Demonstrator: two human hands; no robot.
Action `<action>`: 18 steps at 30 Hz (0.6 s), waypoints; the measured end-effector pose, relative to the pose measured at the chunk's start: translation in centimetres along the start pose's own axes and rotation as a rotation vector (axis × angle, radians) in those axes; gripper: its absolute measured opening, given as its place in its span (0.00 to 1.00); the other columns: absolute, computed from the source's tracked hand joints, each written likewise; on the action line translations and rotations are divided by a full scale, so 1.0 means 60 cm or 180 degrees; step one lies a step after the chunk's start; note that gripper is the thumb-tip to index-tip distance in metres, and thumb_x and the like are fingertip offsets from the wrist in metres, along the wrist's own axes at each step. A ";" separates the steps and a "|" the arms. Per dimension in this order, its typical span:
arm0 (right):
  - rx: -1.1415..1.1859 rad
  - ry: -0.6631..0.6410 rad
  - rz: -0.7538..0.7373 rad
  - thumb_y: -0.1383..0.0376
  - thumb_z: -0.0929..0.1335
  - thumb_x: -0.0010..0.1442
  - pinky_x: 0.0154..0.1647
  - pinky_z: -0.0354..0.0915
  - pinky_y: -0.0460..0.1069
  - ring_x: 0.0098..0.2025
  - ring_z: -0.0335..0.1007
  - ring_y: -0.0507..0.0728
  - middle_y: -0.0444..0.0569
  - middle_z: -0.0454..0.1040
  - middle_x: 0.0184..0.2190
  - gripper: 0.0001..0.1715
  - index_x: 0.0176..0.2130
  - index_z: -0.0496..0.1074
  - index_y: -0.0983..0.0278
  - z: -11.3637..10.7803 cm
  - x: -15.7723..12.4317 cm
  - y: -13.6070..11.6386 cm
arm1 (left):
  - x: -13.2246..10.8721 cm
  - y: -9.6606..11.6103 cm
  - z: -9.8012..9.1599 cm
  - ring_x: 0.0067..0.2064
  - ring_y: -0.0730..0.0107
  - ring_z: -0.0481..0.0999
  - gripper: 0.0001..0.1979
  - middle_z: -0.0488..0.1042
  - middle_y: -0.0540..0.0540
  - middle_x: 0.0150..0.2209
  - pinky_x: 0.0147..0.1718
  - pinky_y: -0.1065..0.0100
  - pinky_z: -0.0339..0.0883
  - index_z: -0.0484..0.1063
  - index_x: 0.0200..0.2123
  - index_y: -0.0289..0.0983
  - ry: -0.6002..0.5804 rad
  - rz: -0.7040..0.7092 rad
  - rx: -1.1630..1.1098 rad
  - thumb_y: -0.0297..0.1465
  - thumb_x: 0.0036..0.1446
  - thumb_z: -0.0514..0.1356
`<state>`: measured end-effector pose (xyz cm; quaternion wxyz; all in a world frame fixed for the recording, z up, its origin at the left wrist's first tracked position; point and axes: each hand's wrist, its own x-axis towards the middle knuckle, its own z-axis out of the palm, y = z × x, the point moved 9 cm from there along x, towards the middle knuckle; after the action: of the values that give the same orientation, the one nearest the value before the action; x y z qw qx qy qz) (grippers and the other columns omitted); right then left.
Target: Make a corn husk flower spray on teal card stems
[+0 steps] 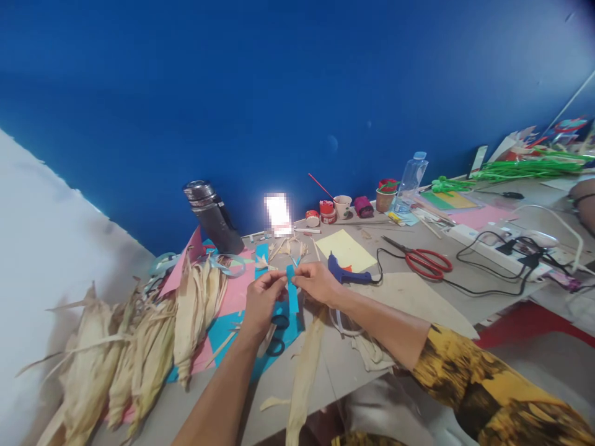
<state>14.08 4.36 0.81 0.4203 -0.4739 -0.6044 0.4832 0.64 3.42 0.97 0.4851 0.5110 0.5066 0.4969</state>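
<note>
Between my two hands is a narrow blue paper strip [292, 300], hanging down from the fingers. My left hand [266, 296] pinches its left edge near the top. From the other side, my right hand [318, 282] grips the same strip with thumb and fingers. Below the hands lie blue paper sheets [260, 365] and a pair of dark-handled scissors [277, 345], whose blades I cannot make out. A long dried corn husk strip [307, 365] stretches toward the table's front edge. A blue glue gun [346, 272] rests just right of my right hand.
Dried corn husks [195, 310] pile up at the left. A dark flask [214, 217] stands behind them. Red-handled scissors [425, 259], yellow paper [348, 249] and a power strip [497, 251] with cables lie to the right. A plastic bottle [411, 181] stands by the blue wall.
</note>
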 end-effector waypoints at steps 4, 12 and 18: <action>-0.0070 -0.0052 0.0146 0.65 0.66 0.53 0.19 0.50 0.43 0.17 0.54 0.47 0.38 0.62 0.14 0.08 0.24 0.69 0.65 0.000 -0.001 -0.010 | -0.002 0.002 0.001 0.22 0.79 0.63 0.12 0.68 0.54 0.22 0.22 0.75 0.59 0.73 0.30 0.35 0.0153 0.0048 -0.0067 0.35 0.42 0.67; -0.2880 -0.0233 -0.0061 0.60 0.68 0.55 0.37 0.60 0.47 0.40 0.72 0.58 0.52 0.78 0.37 0.14 0.38 0.76 0.65 -0.135 -0.023 -0.075 | -0.007 -0.022 0.002 0.18 0.76 0.66 0.12 0.73 0.50 0.21 0.17 0.74 0.58 0.66 0.30 0.36 0.0234 -0.0424 -0.0226 0.34 0.42 0.63; -0.3808 -0.0269 0.0447 0.54 0.71 0.52 0.42 0.60 0.50 0.51 0.69 0.65 0.58 0.73 0.50 0.37 0.58 0.64 0.63 -0.193 -0.066 0.018 | -0.007 -0.031 0.011 0.17 0.79 0.63 0.15 0.74 0.49 0.23 0.15 0.75 0.55 0.70 0.33 0.34 0.0064 -0.0451 -0.0044 0.33 0.39 0.62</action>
<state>26.26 2.70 1.66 0.0235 -0.6472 -0.7547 0.1044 1.25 3.01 -0.90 0.5174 0.4655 0.5429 0.4699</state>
